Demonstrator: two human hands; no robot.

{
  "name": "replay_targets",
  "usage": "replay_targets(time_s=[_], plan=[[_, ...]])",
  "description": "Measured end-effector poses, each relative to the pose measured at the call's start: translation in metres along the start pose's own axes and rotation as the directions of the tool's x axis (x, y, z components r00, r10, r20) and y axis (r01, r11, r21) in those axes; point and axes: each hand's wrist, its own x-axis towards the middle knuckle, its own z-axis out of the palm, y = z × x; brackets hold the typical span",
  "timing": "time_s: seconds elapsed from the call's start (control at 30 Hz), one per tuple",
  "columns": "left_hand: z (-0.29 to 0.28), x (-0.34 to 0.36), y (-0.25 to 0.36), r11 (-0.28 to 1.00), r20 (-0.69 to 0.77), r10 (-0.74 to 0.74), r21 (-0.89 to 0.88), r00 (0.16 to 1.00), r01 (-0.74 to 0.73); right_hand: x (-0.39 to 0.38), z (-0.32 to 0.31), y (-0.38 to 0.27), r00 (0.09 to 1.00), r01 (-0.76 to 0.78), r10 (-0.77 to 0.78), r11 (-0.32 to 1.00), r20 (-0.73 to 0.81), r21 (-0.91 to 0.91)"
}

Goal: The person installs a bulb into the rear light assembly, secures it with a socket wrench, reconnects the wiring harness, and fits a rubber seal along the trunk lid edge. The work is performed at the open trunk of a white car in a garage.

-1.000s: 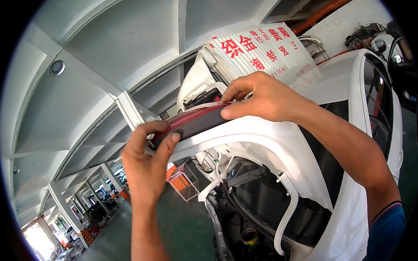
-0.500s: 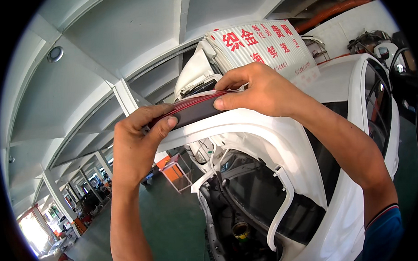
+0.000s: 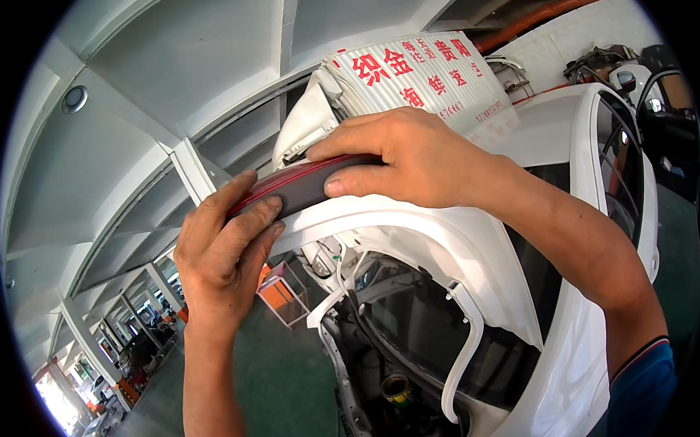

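A long red and dark grey lamp-like car part (image 3: pixel 301 191) lies along the top edge of a raised white car panel (image 3: pixel 412 216). My left hand (image 3: pixel 220 254) grips its left end, fingertips over the red strip and the dark face, thumb low near the white edge. My right hand (image 3: pixel 413 158) holds its right portion, fingers stretched over the top and thumb pressed on the dark face. Below them is an open compartment with a white bent hinge arm (image 3: pixel 468 345), dark glass and a yellow-bodied can or pipe fitting (image 3: pixel 396 388), too small to tell.
The white car's roof (image 3: pixel 547 127) and side are at right, near a dark open car door (image 3: pixel 668 153). Behind stands a white truck box (image 3: pixel 437 77) with red lettering. An orange-panelled cart (image 3: pixel 279 290) stands on the green floor (image 3: pixel 271 375). Columns run back at left.
My right hand has slid left, its fingers stretching further over the part's top. My left hand's fingers have shifted, one now lying on the dark face. The view has moved slightly.
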Motion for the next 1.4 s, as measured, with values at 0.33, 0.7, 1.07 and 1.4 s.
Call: replay_targets(time_s=[0.33,0.7,1.07,1.4], plan=[[0.008,-0.006,-0.001,0.999,-0.044,-0.013,-0.034,0.999,0.012,-0.004,0.013,0.011,0.951,0.266,-0.302,0.907,-0.063,-0.327],[0.004,-0.003,0.001,0.995,0.02,-0.058,-0.074,0.998,0.059,-0.003,0.012,0.009,0.957,0.256,-0.288,0.906,-0.046,-0.336],[0.006,0.008,0.017,0.972,0.062,-0.231,0.068,0.971,0.227,-0.022,-0.011,0.026,0.987,0.156,-0.158,0.975,-0.001,-0.161],[-0.003,0.019,0.023,0.859,0.199,-0.474,-0.11,0.857,0.501,-0.016,-0.012,0.021,0.999,0.027,-0.024,0.994,0.024,-0.108]])
